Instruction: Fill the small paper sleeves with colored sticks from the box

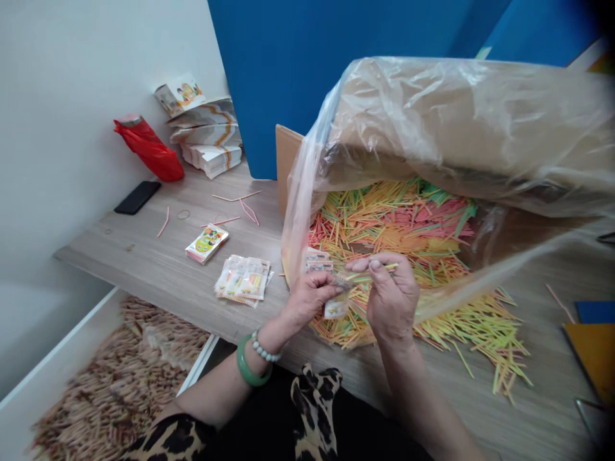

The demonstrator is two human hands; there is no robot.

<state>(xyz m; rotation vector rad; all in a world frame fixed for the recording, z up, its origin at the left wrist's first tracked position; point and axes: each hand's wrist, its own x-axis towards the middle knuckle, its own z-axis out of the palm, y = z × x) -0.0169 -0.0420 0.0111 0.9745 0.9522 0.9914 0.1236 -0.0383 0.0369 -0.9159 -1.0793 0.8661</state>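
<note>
My left hand (307,299) pinches a small clear printed packet (335,308) at the front edge of a big plastic bag (307,186). Close beside it, my right hand (394,298) has its fingers closed on thin stick-like straws, with a yellow straw (391,266) showing at the fingertips. Their other ends point toward the packet's mouth; whether they are inside it I cannot tell. More printed packets (319,264) lie just behind my left hand. Beneath and behind both hands spreads a heap of thin coloured straws (413,221), yellow, pink, orange and green.
Left of the bag lie overlapping packets (244,278) and a small stack of printed cards (207,243). Farther back are a black phone (138,197), a red bag (151,150) and stacked flat cartons (211,150). An open drawer (43,378) full of small sticks juts out below left.
</note>
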